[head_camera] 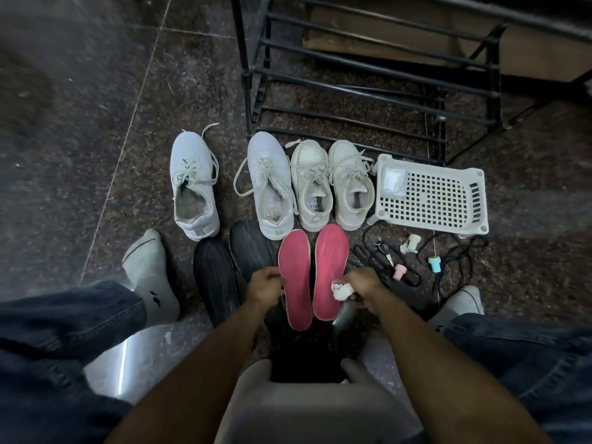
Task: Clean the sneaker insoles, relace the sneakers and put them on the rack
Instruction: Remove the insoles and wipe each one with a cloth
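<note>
Left hand grips left pink insole | right hand clutches white cloth

Illumination is dim and uneven. A bright glare streak lies on the polished dark speckled stone floor at 7 o'clock. Wide-angle distortion bends the black metal tube rack at 1 o'clock. Frame edges are soft; 10 o'clock is blurred.

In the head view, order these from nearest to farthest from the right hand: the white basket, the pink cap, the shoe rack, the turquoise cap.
From the right hand:
1. pink cap, on the floor just to its right.
2. turquoise cap, farther right.
3. white basket, beyond, beside the sneakers.
4. shoe rack, at the back.
</note>
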Action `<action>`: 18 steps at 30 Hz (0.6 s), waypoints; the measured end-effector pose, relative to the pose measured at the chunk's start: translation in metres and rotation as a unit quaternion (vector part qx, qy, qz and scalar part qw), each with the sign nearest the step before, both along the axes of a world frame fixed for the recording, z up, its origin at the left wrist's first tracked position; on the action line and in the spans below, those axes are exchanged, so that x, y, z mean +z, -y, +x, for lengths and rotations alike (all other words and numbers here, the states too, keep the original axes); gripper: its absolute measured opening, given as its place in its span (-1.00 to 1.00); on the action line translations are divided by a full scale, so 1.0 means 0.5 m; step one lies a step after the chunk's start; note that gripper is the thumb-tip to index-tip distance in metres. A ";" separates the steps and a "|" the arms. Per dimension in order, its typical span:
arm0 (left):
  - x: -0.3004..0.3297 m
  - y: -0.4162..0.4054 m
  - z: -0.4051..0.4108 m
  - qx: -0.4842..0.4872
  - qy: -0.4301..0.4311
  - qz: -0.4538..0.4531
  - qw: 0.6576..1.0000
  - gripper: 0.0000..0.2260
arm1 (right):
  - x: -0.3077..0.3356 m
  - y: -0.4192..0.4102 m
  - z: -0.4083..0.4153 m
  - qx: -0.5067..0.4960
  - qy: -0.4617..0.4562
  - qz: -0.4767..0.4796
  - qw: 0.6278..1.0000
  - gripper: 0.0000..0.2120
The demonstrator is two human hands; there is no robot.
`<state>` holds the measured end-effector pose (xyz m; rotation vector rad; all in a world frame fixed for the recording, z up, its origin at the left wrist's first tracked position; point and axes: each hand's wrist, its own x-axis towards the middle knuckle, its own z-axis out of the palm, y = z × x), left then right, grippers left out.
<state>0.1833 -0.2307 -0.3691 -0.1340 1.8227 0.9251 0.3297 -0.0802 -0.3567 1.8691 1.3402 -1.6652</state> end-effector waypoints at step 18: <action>0.216 -0.002 0.004 0.168 0.270 0.335 0.887 -0.43 | 0.292 0.040 -0.081 0.205 -0.174 0.095 0.958 -0.95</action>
